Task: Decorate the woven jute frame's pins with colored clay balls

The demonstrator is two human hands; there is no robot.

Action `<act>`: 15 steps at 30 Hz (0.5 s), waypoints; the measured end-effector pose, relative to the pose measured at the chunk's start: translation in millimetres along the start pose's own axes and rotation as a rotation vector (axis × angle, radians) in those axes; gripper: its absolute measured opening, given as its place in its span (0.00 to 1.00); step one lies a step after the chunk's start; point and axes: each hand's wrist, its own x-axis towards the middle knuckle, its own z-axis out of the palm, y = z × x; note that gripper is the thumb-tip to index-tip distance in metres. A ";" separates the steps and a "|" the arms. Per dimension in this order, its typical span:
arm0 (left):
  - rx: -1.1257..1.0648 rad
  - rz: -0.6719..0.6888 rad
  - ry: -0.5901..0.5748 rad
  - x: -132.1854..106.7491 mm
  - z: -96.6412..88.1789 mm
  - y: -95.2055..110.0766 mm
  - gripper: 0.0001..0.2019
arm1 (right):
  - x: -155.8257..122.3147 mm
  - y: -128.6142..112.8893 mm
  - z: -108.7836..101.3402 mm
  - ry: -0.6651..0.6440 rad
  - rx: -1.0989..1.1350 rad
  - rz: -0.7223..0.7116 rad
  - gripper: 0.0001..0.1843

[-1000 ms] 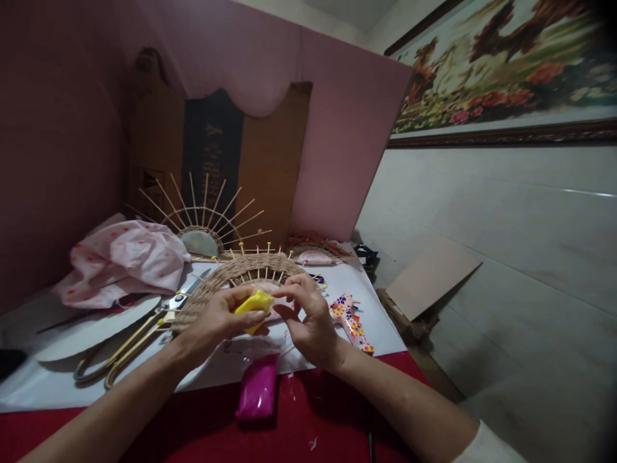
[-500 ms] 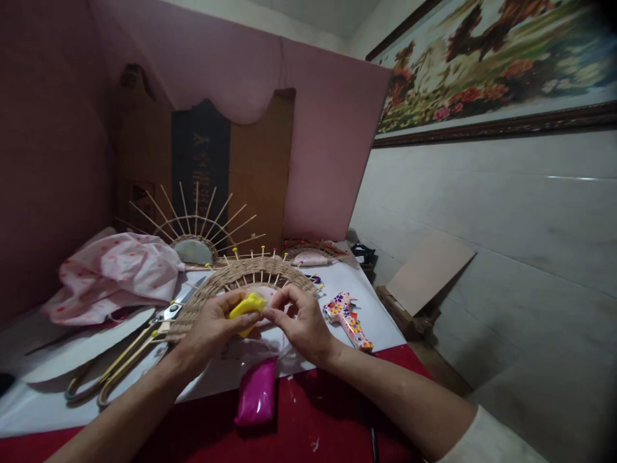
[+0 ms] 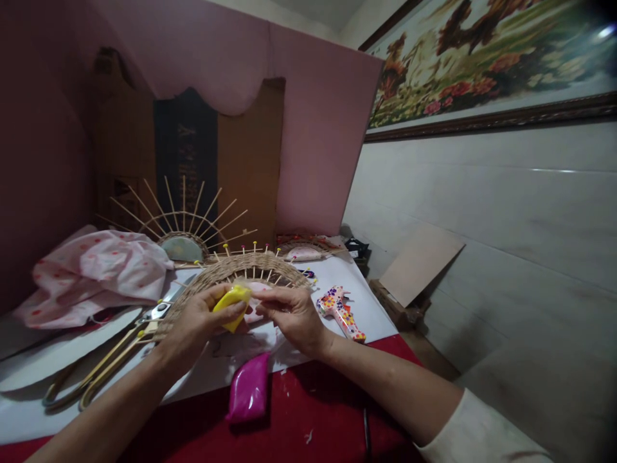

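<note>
Grip: left hand (image 3: 200,318) pinches one yellow packet (image 3: 236,294), best done lightly; right hand (image 3: 294,315) beside it, fingertips narrowed, hold unclear from here.

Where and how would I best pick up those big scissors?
Probably by the looped handles, from the near left: they point toward the person and lie left of the left forearm, while the blades point away, beside the woven piece.
</note>
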 end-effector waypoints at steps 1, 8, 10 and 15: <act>-0.006 -0.001 -0.003 -0.3 0.4 0.6 0.14 | -0.1 -0.1 -0.1 -0.007 0.038 0.009 0.13; -0.038 0.027 -0.081 -0.6 0.3 -0.3 0.11 | 1.5 3.7 -3.6 -0.100 0.121 0.109 0.16; -0.045 0.034 -0.090 -0.2 -0.6 -1.4 0.12 | 2.3 7.6 -4.1 -0.147 0.181 0.165 0.17; -0.047 0.035 -0.065 1.7 -1.6 -4.3 0.19 | 1.6 13.8 -2.6 -0.264 0.321 0.285 0.22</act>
